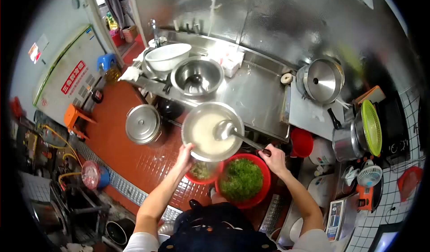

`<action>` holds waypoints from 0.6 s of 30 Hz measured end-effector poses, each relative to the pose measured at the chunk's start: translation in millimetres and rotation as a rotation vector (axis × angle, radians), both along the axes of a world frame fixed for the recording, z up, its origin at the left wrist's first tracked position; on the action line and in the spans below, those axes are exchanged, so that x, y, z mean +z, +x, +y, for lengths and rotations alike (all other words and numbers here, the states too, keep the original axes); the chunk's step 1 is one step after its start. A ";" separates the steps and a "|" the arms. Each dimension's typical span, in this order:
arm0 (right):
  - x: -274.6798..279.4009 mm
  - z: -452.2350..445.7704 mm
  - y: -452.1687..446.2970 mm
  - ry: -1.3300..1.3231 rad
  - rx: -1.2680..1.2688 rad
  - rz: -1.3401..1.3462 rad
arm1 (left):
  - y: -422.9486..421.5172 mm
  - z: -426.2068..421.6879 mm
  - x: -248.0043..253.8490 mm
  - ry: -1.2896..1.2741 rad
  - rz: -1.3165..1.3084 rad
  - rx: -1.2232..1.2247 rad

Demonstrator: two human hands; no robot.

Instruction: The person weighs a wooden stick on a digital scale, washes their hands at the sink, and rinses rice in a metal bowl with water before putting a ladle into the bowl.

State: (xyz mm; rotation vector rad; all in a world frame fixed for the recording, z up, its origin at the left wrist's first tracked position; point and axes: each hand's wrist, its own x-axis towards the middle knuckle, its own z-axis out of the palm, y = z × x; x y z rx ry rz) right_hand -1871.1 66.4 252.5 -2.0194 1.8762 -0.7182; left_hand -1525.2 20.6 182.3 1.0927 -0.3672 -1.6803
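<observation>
My left hand [184,157] grips the near left rim of a steel bowl [188,117] that holds a pale, creamy liquid [204,135]. In my right hand [274,158] is the dark handle of a ladle [226,130], its round head resting in the liquid. Below the bowl stands a red basin [268,180] full of chopped greens [242,179]. Partly hidden under the bowl, a second red container [191,180] also holds some greens.
A steel counter [260,95] carries another steel bowl [197,77] and a white basin [168,57]. A lidded pot [143,124] stands to the left. Pans [322,81], a green colander [371,126] and a small fan [369,176] are on the right.
</observation>
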 end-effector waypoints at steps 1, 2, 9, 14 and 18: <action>-5.1 -12.0 -14.1 0.021 -0.047 0.003 | -19.5 -19.1 -6.3 0.013 0.020 -0.003; -9.4 -25.7 -26.5 0.011 -0.076 -0.009 | -37.2 -39.6 -11.8 0.048 0.010 -0.021; -64.7 -108.9 -90.1 0.024 -0.238 -0.034 | -139.9 -178.7 -64.6 0.039 0.061 -0.085; -108.3 -150.7 -111.3 -0.012 -0.282 -0.099 | -182.5 -254.5 -96.6 0.061 -0.047 -0.124; -130.9 -171.0 -118.3 -0.035 -0.293 -0.091 | -195.3 -288.9 -114.1 0.071 -0.073 -0.112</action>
